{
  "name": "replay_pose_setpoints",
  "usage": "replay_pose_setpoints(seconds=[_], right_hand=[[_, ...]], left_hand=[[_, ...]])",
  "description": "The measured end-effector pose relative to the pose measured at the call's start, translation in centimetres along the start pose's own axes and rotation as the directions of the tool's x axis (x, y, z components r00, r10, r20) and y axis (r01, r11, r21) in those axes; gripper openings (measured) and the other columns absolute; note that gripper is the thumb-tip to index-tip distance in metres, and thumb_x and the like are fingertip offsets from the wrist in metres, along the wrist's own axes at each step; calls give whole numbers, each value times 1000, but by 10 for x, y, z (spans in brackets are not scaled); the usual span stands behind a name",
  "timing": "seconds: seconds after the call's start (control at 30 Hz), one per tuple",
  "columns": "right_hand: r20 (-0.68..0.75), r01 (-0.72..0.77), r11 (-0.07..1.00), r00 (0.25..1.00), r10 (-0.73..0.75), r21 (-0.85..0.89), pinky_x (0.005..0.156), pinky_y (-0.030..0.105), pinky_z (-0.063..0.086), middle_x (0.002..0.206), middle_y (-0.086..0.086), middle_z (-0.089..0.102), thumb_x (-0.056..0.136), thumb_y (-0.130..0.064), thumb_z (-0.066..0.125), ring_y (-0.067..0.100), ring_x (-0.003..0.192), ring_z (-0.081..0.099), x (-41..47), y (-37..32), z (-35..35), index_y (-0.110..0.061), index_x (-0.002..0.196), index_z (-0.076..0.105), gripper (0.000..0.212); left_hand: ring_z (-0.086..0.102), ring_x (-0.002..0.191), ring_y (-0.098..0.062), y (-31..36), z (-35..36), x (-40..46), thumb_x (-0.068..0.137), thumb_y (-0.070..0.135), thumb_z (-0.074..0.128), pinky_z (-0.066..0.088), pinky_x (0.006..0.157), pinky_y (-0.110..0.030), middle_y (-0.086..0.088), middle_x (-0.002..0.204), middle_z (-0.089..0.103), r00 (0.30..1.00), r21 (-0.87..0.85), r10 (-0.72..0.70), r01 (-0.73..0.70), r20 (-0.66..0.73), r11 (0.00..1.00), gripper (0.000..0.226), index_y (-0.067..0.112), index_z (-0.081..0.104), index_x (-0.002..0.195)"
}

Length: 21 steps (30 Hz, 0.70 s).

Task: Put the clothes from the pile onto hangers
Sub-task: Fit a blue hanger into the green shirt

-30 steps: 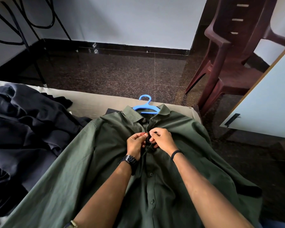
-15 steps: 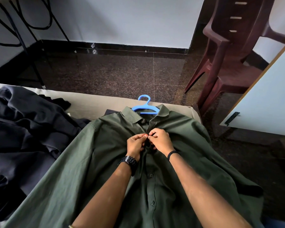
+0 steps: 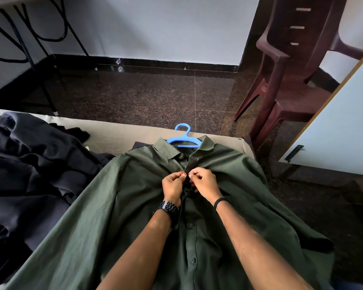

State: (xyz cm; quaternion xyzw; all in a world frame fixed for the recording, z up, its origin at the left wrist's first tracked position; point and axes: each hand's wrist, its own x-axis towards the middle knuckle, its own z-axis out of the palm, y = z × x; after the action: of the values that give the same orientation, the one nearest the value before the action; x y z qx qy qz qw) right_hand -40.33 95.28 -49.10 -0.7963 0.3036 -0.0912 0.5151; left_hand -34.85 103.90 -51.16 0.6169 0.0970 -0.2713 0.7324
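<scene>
Pinching the front placket of the olive-green button-up cotton shirt (image 3: 117,206), the left hand (image 3: 173,188) and right hand (image 3: 204,182) sit close together just below its collar, fingers curled on the fabric. A light-blue plastic hanger (image 3: 183,138) pokes out of the collar. Left of the shirt lies the heap of dark navy clothes (image 3: 27,170); right of it stands a brown plastic chair (image 3: 291,80).

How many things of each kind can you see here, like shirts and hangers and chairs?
Green shirt: 1
Blue hanger: 1
Pile of dark clothes: 1
Brown chair: 1
Hands, left hand and right hand: 2
Total: 6
</scene>
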Motion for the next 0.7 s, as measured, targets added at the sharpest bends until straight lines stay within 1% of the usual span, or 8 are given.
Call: replay_pose_setpoints(seconds=[0.1, 0.2, 0.27, 0.37, 0.47, 0.53, 0.6, 0.7], right_hand=[[-28, 19, 1000, 999, -19, 3, 44, 28, 51, 71, 7, 64, 89, -15, 59, 14, 56, 60, 1, -1, 1, -21, 79, 63, 12], [-39, -1, 1000, 999, 1, -1, 47, 35, 55, 67, 5, 65, 84, -19, 65, 19, 56, 62, 2, -3, 3, -25, 72, 62, 14], [-10, -35, 999, 999, 35, 20, 43, 30, 53, 66, 4, 64, 85, -15, 64, 17, 53, 60, 4, -5, 1, -19, 74, 63, 12], [104, -134, 980, 987, 120, 149, 38, 20, 44, 67, 4, 59, 89, -8, 58, 13, 54, 58, 8, -12, -8, -11, 79, 61, 11], [184, -207, 957, 968, 171, 204, 37, 18, 40, 68, 4, 56, 91, -7, 56, 15, 54, 56, 11, -16, -14, -12, 75, 59, 17], [174, -224, 963, 965, 197, 149, 35, 19, 41, 67, 5, 55, 92, -7, 56, 15, 52, 55, 13, -17, -12, -11, 74, 59, 18], [115, -209, 978, 972, 206, 18, 33, 20, 43, 65, 7, 56, 91, -6, 55, 14, 45, 56, 15, -18, -9, -9, 74, 60, 18], [39, -156, 975, 986, 164, -156, 33, 21, 43, 71, 12, 62, 88, -7, 54, 15, 42, 59, 17, -20, -10, -9, 72, 62, 17]], left_hand=[[62, 82, -28, 1, 1, -2, 89, -3, 58, 51, 87, -46, -15, 82, 67, 999, 2, 30, -30, -19, 1000, 17, 7, 65, 78], [62, 75, -23, 3, 3, -5, 88, -7, 57, 52, 83, -42, -12, 78, 66, 997, 6, 75, -75, -32, 997, 19, 10, 62, 80], [61, 74, -23, 3, 3, -4, 87, -10, 57, 52, 84, -43, -11, 77, 66, 993, 21, 103, -102, -53, 995, 21, 11, 59, 83], [61, 76, -23, 5, 4, -2, 84, -8, 60, 52, 86, -44, -7, 74, 67, 985, 69, 146, -141, -90, 988, 23, 14, 55, 84], [61, 76, -19, 10, 6, -1, 82, -4, 64, 51, 84, -36, -2, 71, 65, 973, 177, 188, -162, -138, 971, 22, 15, 54, 80], [60, 76, -18, 14, 6, -4, 82, 2, 67, 47, 74, -26, -2, 73, 64, 959, 340, 250, -192, -136, 921, 14, 12, 57, 83], [57, 76, -16, 17, 4, -5, 82, 6, 67, 38, 67, -17, -2, 77, 61, 947, 502, 311, -229, -85, 834, 10, 7, 59, 88], [53, 75, -14, 24, -1, -2, 82, 13, 69, 32, 63, -15, -1, 79, 60, 934, 632, 356, -270, -10, 727, 14, 4, 60, 87]])
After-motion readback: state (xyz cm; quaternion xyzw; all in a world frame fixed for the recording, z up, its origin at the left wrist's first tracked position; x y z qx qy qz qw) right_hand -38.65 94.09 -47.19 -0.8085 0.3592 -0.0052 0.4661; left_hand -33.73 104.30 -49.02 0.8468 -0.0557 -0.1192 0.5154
